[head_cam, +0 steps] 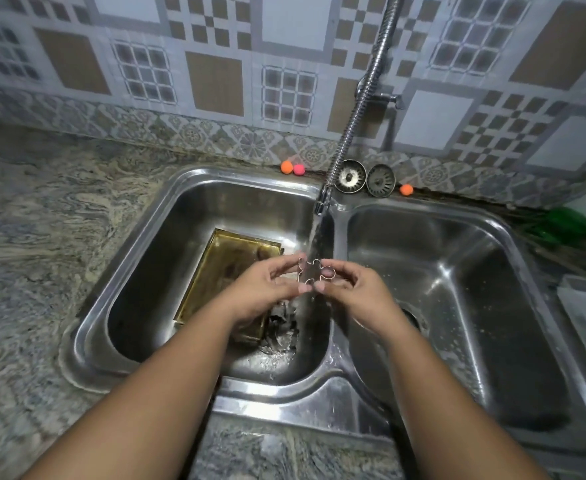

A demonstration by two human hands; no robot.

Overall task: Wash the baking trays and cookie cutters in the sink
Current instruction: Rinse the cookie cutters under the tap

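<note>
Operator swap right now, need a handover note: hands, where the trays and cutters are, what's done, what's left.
Left hand and right hand: both pinch one cookie cutter by its edges, holding it in the water stream from the faucet, above the left basin.
Baking tray: lies in the left basin, partly hidden by the left forearm. There may be a second tray under it.
Right basin: no trays or cutters visible.
Done: nothing set aside as washed in view.
Left: finish rinsing this cutter, wash the tray, then any other cutters, none of which are in view.
</note>
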